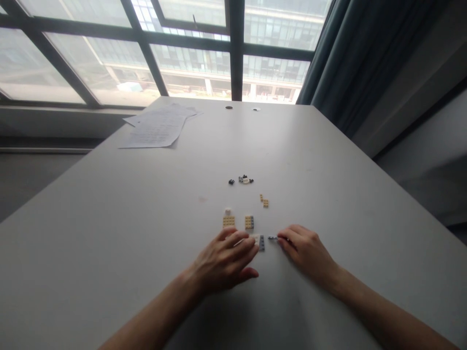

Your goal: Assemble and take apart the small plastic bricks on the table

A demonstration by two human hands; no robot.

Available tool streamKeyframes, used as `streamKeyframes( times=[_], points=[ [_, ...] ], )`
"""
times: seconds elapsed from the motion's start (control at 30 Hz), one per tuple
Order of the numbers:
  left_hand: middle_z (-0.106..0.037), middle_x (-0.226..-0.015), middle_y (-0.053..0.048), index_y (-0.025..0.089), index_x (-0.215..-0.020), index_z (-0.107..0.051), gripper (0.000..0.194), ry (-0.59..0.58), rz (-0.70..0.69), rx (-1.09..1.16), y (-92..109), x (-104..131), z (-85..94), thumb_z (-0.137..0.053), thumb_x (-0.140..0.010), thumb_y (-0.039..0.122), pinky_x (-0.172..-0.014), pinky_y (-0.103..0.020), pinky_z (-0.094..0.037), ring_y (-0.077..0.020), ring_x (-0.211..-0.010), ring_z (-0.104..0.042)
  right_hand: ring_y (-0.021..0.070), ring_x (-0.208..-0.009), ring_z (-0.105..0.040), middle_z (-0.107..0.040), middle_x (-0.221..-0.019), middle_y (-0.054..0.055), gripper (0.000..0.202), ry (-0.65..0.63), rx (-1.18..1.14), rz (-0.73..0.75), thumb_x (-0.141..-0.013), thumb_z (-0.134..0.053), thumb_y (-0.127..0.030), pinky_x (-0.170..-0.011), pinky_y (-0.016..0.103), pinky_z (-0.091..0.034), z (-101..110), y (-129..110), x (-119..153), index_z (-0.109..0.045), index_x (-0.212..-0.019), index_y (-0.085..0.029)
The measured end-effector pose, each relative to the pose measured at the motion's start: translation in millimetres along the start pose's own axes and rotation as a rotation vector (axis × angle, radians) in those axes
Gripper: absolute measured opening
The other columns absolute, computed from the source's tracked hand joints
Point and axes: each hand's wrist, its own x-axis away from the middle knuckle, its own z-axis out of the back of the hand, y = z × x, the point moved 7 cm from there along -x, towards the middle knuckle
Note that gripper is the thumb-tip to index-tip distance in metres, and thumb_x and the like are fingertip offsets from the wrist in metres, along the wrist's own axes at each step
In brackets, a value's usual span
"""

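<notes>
Head camera view shows two bare hands above a white desk (109, 218), with a white-and-gray block (261, 242) on it between them. The left hand (224, 260) reaches over the left part of this block and hides some of it, its fingers slightly bent and its thumb held apart from them; whether the fingertips press on the block, I cannot tell. Just right of the white-and-gray block, the right hand (308, 245) has its thumb and fingers clamped on the end of a small gray strip (272, 237), whose free end points toward the block without touching it. Near the block's far side sits a tan-and-gray block (248, 222); beyond it to the left are a tan block (228, 221) and a small white piece (228, 212). Farther beyond it are small tan pieces (265, 203), then a black-and-white cluster (245, 180) and a dark piece (231, 182). Well beyond it, far left, lie paper sheets (155, 129).
</notes>
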Motion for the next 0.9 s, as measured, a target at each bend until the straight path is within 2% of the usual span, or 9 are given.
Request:
streamKeyframes(
  times=[0.1, 0.2, 0.33, 0.47, 0.63, 0.9],
  points=[
    [-0.064, -0.115, -0.011, 0.012, -0.117, -0.057, 0.048, -0.056, -0.035, 0.003, 5, -1, -5.2, -0.043, -0.092, 0.051, -0.096, -0.041, -0.037, -0.0249, -0.109, -0.054, 0.0211, -0.077, -0.058, -0.063, -0.079, 0.006, 0.013, -0.005, 0.117, 0.010, -0.089, -0.052, -0.019, -0.071, 0.033, -0.045, -5, -9, 2, -0.063, -0.083, -0.017],
    [-0.063, -0.118, -0.012, 0.012, -0.119, -0.057, 0.052, -0.083, -0.055, 0.021, 8, -2, -7.4, -0.041, -0.091, 0.054, -0.098, -0.041, -0.036, -0.0259, -0.111, -0.054, 0.0214, -0.076, -0.056, -0.062, -0.079, 0.005, 0.012, -0.026, 0.139, 0.018, -0.088, -0.053, -0.021, -0.071, 0.033, -0.045, -9, -16, 3, -0.062, -0.080, -0.018],
    [-0.062, -0.119, -0.013, 0.011, -0.120, -0.056, 0.056, -0.114, -0.059, 0.048, 8, -3, -8.9, -0.040, -0.091, 0.056, -0.098, -0.042, -0.037, -0.0266, -0.111, -0.054, 0.0220, -0.083, -0.056, -0.062, -0.088, 0.006, 0.013, -0.029, 0.044, 0.008, -0.085, -0.060, -0.028, -0.076, 0.034, -0.047, -8, -10, 1, -0.063, -0.092, -0.018],
    [-0.063, -0.118, -0.014, 0.010, -0.119, -0.056, 0.056, -0.123, -0.055, 0.068, 8, -4, -9.3, -0.040, -0.091, 0.056, -0.097, -0.042, -0.038, -0.0267, -0.110, -0.054, 0.0219, -0.093, -0.056, -0.061, -0.099, 0.007, 0.031, -0.027, -0.074, -0.020, -0.079, -0.066, -0.026, -0.084, 0.035, -0.047, -3, 2, -4, -0.062, -0.109, -0.019],
    [-0.063, -0.115, -0.015, 0.011, -0.118, -0.057, 0.055, -0.120, -0.044, 0.085, 8, -3, -11.6, -0.041, -0.090, 0.056, -0.095, -0.043, -0.040, -0.0270, -0.107, -0.056, 0.0213, -0.090, -0.056, -0.061, -0.096, 0.007, 0.025, -0.050, -0.116, -0.022, -0.079, -0.066, -0.024, -0.083, 0.036, -0.047, -8, 1, -7, -0.065, -0.104, -0.020],
    [-0.064, -0.114, -0.014, 0.011, -0.117, -0.057, 0.052, -0.109, -0.037, 0.107, 7, -4, -13.0, -0.042, -0.091, 0.053, -0.093, -0.043, -0.040, -0.0267, -0.105, -0.057, 0.0214, -0.089, -0.055, -0.060, -0.095, 0.007, 0.026, -0.051, -0.125, 0.027, -0.080, -0.065, -0.025, -0.083, 0.037, -0.047, -12, -9, -8, -0.065, -0.106, -0.021]
  ],
)
